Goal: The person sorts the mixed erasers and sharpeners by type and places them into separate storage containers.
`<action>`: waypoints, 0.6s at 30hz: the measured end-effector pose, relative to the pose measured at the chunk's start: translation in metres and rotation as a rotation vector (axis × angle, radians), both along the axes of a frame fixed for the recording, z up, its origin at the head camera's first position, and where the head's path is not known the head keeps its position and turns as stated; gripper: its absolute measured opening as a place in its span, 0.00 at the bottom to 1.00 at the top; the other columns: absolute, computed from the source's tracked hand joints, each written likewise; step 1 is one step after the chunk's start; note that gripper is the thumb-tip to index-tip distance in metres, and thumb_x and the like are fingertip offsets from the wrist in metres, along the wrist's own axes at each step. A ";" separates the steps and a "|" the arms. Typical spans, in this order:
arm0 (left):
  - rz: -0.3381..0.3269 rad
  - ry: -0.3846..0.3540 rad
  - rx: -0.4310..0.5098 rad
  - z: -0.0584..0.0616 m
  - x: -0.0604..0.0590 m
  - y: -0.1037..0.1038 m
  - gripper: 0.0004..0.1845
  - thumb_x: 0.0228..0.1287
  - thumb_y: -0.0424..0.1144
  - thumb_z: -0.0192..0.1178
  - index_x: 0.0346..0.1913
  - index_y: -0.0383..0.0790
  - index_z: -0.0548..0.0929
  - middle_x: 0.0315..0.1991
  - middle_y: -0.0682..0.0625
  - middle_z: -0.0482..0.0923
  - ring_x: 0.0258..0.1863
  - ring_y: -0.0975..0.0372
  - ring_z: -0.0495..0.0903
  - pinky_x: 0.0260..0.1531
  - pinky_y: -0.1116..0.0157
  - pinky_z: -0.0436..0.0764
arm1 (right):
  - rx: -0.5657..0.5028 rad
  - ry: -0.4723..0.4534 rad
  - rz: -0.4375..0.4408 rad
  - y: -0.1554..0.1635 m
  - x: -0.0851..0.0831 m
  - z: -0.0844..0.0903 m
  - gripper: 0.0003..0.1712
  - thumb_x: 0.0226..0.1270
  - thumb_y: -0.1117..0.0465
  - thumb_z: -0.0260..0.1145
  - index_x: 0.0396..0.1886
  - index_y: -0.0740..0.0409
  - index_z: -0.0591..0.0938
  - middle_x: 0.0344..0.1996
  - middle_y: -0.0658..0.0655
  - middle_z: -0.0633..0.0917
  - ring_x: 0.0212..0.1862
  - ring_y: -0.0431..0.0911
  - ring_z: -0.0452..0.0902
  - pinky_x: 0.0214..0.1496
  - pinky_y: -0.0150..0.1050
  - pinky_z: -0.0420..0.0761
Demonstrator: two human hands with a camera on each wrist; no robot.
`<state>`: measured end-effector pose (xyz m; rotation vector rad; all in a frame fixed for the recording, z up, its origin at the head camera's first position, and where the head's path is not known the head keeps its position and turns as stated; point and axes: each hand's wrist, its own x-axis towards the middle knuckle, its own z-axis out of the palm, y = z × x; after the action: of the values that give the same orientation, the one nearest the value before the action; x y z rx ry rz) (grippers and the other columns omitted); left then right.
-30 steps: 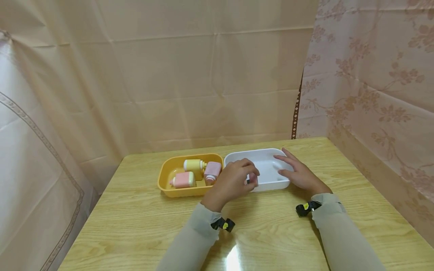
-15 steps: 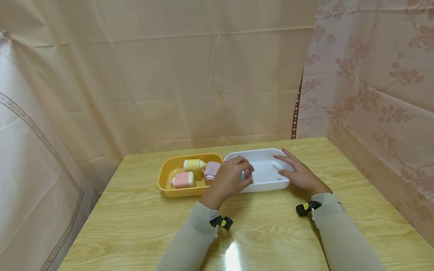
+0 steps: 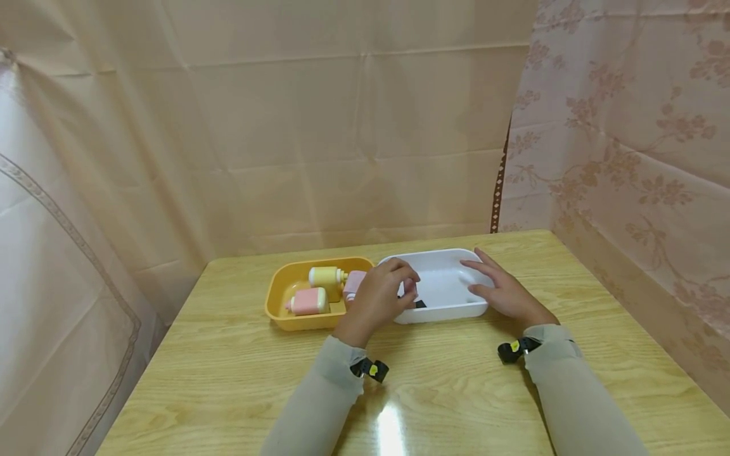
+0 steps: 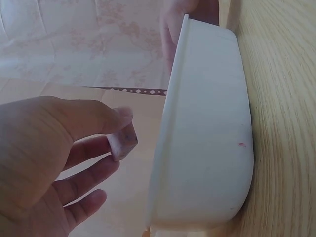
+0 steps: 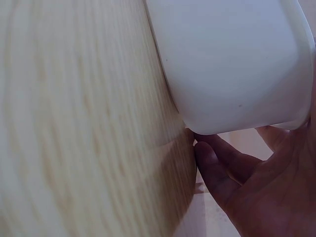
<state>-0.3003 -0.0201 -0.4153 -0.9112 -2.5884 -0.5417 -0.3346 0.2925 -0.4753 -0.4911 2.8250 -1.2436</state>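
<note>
My left hand (image 3: 379,294) is over the near left part of the white tray (image 3: 450,311). Thumb and fingers pinch a small pale pinkish block (image 4: 123,142) with several flat faces; its lower part shows speckles. Below those fingertips, a small black piece (image 3: 421,304) shows at the tray's near wall. At the tray's right end, my right hand (image 3: 510,297) holds the wall, with thumb and a finger reaching over the rim. Its other fingers (image 5: 210,158) press close to the outer bottom corner in the right wrist view.
A yellow tray (image 3: 308,324) stands against the white one's left side. Inside it lie a yellow toy bottle (image 3: 325,277), a pink toy bottle (image 3: 308,302) and a lilac one (image 3: 353,283), partly behind my left hand. Curtains hang behind the wooden table (image 3: 228,361).
My left hand has shifted a little left over the white tray with the pinkish block, covering more of the lilac bottle. My right hand has stayed in place.
</note>
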 end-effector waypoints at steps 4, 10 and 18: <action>0.010 -0.001 -0.009 -0.001 0.000 0.000 0.08 0.65 0.46 0.72 0.44 0.50 0.88 0.49 0.57 0.81 0.50 0.64 0.79 0.54 0.66 0.81 | -0.001 -0.010 -0.004 -0.001 -0.001 0.001 0.33 0.78 0.57 0.62 0.80 0.46 0.68 0.86 0.54 0.40 0.83 0.69 0.35 0.72 0.81 0.42; 0.017 0.018 -0.028 -0.001 0.000 0.001 0.08 0.64 0.45 0.73 0.45 0.52 0.88 0.50 0.57 0.81 0.51 0.64 0.80 0.55 0.63 0.80 | 0.015 -0.015 -0.025 0.000 -0.003 -0.002 0.33 0.78 0.57 0.62 0.79 0.44 0.68 0.86 0.52 0.41 0.84 0.66 0.36 0.73 0.80 0.43; 0.025 0.026 -0.049 -0.002 0.000 0.001 0.09 0.65 0.46 0.73 0.46 0.53 0.89 0.52 0.57 0.81 0.52 0.63 0.80 0.56 0.62 0.80 | 0.001 -0.022 -0.021 0.001 -0.003 -0.003 0.32 0.78 0.56 0.62 0.79 0.43 0.69 0.86 0.49 0.41 0.84 0.65 0.36 0.73 0.79 0.43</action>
<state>-0.3002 -0.0193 -0.4177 -0.8946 -2.5963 -0.4581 -0.3379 0.2933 -0.4786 -0.4460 2.8197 -1.2425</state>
